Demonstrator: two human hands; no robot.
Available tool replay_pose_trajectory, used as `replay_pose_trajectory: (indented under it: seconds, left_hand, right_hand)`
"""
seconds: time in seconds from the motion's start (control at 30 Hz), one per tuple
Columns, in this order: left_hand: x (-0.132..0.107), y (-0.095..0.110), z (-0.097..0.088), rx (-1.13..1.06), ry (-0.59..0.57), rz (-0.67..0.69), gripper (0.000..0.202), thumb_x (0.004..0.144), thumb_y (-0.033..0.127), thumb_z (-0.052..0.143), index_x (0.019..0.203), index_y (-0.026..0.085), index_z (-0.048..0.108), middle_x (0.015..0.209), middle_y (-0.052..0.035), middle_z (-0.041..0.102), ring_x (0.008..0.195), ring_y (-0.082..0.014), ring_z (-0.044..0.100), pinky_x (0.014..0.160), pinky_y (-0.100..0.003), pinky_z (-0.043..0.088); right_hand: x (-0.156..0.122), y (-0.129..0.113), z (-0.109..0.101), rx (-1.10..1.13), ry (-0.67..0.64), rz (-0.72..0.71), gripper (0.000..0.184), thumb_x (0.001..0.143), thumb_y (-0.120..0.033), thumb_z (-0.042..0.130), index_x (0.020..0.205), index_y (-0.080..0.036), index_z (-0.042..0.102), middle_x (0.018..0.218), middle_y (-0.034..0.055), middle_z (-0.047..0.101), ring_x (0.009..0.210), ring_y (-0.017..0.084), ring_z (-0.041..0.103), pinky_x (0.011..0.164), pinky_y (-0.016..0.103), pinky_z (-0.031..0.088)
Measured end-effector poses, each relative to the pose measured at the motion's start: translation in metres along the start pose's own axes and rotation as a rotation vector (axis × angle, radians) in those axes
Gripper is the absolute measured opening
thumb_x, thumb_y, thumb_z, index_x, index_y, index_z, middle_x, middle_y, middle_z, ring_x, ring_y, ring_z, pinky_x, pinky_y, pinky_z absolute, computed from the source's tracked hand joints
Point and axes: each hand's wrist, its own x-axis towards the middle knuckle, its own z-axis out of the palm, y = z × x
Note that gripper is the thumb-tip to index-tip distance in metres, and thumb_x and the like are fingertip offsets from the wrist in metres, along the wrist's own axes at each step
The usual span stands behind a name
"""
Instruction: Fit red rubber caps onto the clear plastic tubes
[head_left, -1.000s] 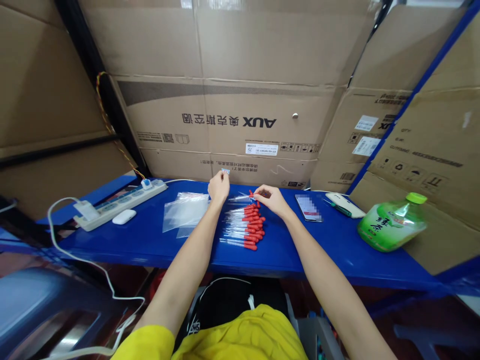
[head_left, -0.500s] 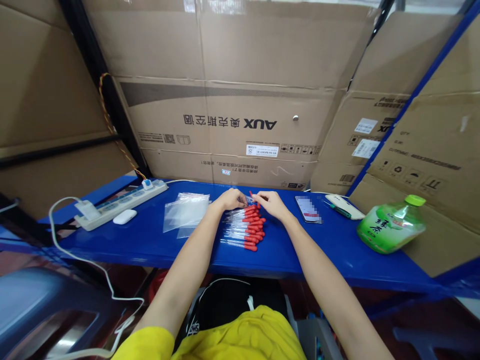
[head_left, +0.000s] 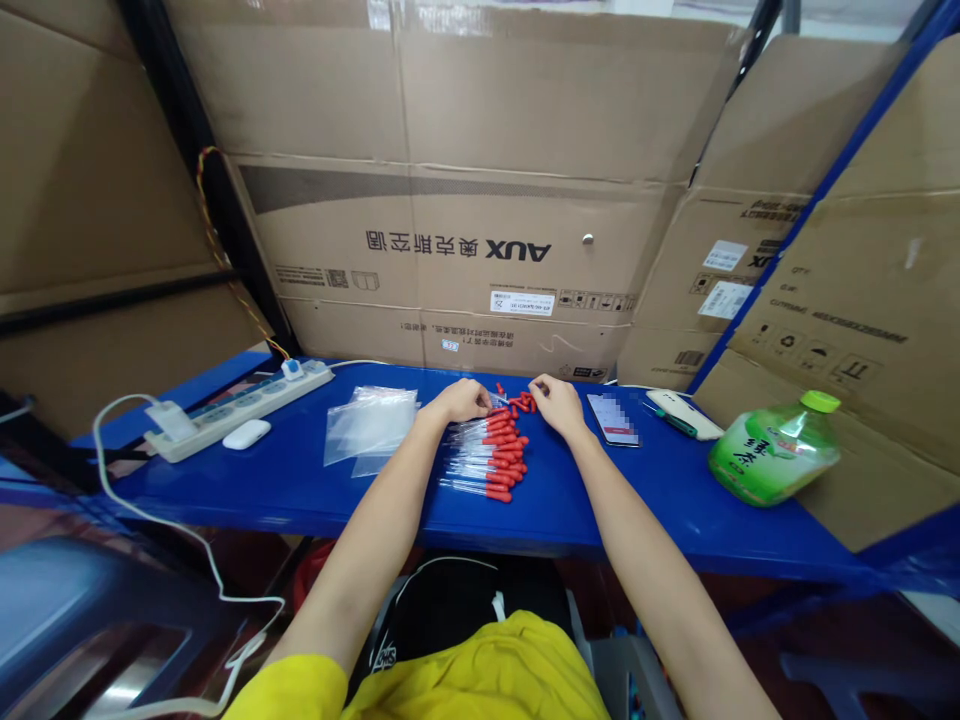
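Observation:
Clear droppers with red rubber bulbs [head_left: 504,452] lie in a row on the blue table, their clear tubes pointing left. At the back end of the row, my left hand [head_left: 466,400] is pinched round a thin clear tube [head_left: 497,400], mostly hidden by the fingers. Just right of it, my right hand [head_left: 559,402] has its fingertips curled together at a small group of loose red rubber bulbs [head_left: 523,402]. It seems to grip one of them, though the fingers hide part of it. One more red bulb [head_left: 500,388] sits behind the group.
Clear plastic bags [head_left: 375,425] lie left of my left forearm. Farther left are a power strip [head_left: 240,408] and a white earbud case [head_left: 246,433]. On the right are a phone [head_left: 613,420], a green pen [head_left: 679,424] and a green bottle [head_left: 776,450]. Cardboard [head_left: 450,200] walls the back.
My right hand has moved right, away from my left hand, to the loose red bulbs, which now show between the hands. My left hand has stayed in place.

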Motion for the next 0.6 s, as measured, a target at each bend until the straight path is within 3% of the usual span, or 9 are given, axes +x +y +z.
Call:
replay_pose_trajectory:
  seconds: [0.2, 0.33, 0.6]
  left_hand:
    - [0.0036, -0.0044, 0.0024, -0.121, 0.108, 0.004, 0.020, 0.080, 0.032, 0.071, 0.090, 0.016, 0.078, 0.093, -0.0075, 0.079, 0.081, -0.0193, 0.069, 0.072, -0.026, 0.048]
    - [0.0040, -0.0060, 0.0059, -0.204, 0.110, -0.007, 0.022, 0.082, 0.033, 0.069, 0.093, 0.015, 0.075, 0.093, -0.0086, 0.078, 0.083, -0.0200, 0.070, 0.074, -0.027, 0.050]
    - [0.0035, -0.0005, 0.0050, -0.413, 0.144, -0.050, 0.023, 0.075, 0.023, 0.077, 0.096, 0.015, 0.069, 0.083, -0.0073, 0.077, 0.078, -0.0204, 0.073, 0.072, -0.027, 0.052]
  right_hand:
    - [-0.0013, 0.0059, 0.0025, -0.077, -0.043, -0.019, 0.017, 0.094, -0.033, 0.063, 0.106, -0.026, 0.073, 0.104, 0.0047, 0.073, 0.099, 0.022, 0.066, 0.080, 0.029, 0.045]
    - [-0.0044, 0.0031, 0.0046, -0.127, -0.121, -0.048, 0.019, 0.093, -0.034, 0.066, 0.110, -0.028, 0.074, 0.110, 0.0061, 0.069, 0.101, 0.022, 0.065, 0.079, 0.029, 0.045]
    - [-0.0069, -0.0016, 0.0059, -0.086, -0.175, 0.016, 0.017, 0.090, -0.038, 0.071, 0.104, -0.029, 0.073, 0.095, 0.0010, 0.075, 0.090, 0.020, 0.068, 0.069, 0.027, 0.042]
